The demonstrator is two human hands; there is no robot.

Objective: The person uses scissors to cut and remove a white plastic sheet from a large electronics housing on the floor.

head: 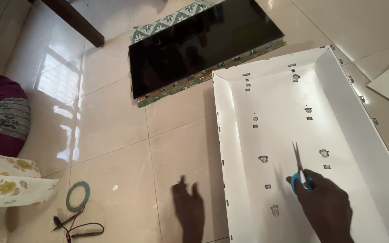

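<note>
Lower right, your right hand (325, 202) grips blue-handled steel scissors (300, 173) over the white sheet-metal tray (266, 90), left hand (189, 209) open; pick the cut spot next.

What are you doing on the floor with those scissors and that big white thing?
A person is working over a big white reflector tray lying on the tiled floor. The right hand holds blue-handled scissors, blades pointing up, above the white sheet. The left hand hovers empty over the floor beside the tray. A black screen panel lies apart on a patterned cloth. A roll of tape and test probes sit nearby.
</note>
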